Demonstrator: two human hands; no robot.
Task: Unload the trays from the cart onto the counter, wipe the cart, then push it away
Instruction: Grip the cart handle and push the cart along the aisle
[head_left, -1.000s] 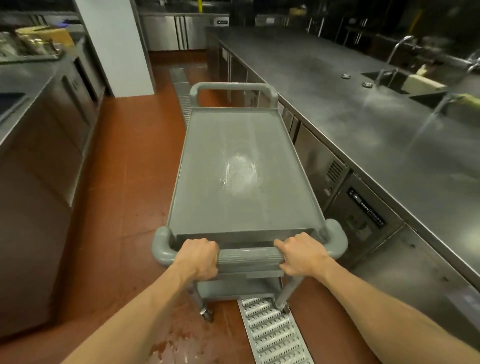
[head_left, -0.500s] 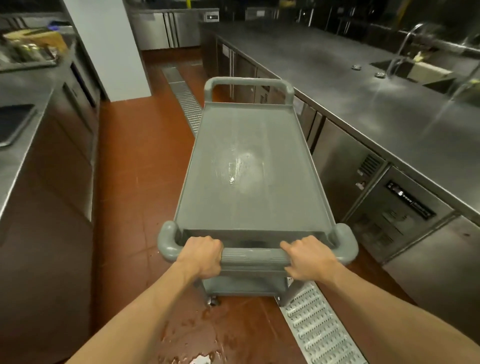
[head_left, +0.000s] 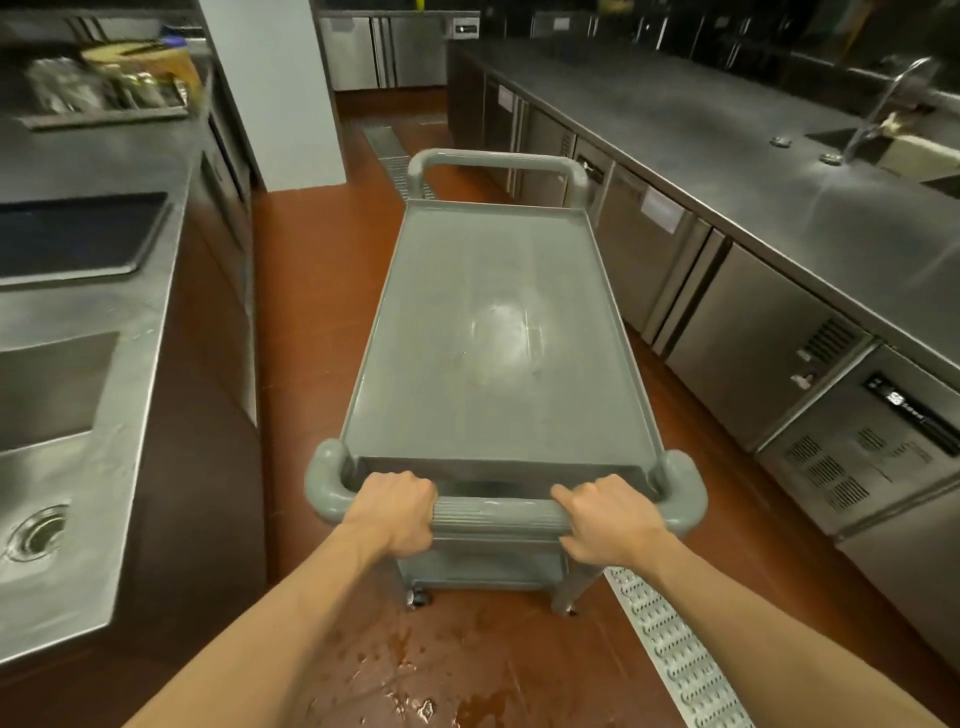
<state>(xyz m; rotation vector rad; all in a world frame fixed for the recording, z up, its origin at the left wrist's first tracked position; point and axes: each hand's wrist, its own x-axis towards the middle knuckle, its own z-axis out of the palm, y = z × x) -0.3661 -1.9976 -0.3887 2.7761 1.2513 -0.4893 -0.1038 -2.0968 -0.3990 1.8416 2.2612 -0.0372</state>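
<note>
Cart (head_left: 498, 332) has rolled forward down the aisle, counter (head_left: 779, 171) sliding past on your right; its top is bare. Your left hand (head_left: 397, 512) and right hand (head_left: 605, 519) still grasp the near handle (head_left: 493, 514), so you're finishing the push-away.

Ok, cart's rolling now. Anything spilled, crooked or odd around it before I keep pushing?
Yes: a wet patch glistens on the red floor just behind the cart, underfoot. A floor drain grate runs beside the cart's right rear leg. The cart top is bare, with a dull smear at its centre. Both left hand and right hand grip the handle.
</note>
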